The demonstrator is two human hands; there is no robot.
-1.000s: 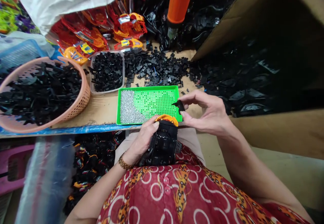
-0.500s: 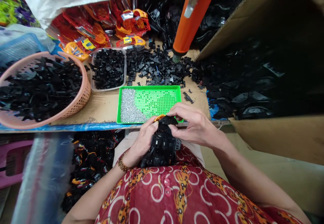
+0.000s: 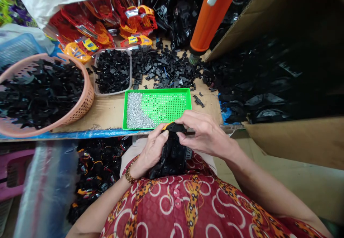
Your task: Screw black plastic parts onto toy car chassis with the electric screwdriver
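Observation:
A black plastic toy car (image 3: 174, 157) with a bit of orange at its far end rests in my lap, underside up as far as I can tell. Fingers of my left hand (image 3: 151, 149) are closed around its left side, the thumb pressing near the orange edge. My right hand (image 3: 206, 133) pinches the dark far end between thumb and fingers; whether a separate small part is in that pinch I cannot make out. Just beyond both hands lies a green perforated tray (image 3: 190, 100), with small silver screws (image 3: 134, 112) heaped in its left side.
Small black parts (image 3: 169, 69) lie loose on the cardboard-covered table (image 3: 103, 110), beside a clear tub (image 3: 130, 69) and a pink basket (image 3: 90, 93) of black pieces. An orange electric screwdriver (image 3: 212, 19) hangs above. Orange car shells (image 3: 137, 19) are behind; a cardboard box (image 3: 295, 141) stands right.
The toy car has tilted slightly in my hands, so its far orange edge shows a little more. Both hands keep nearly the same grip. The view has shifted slightly.

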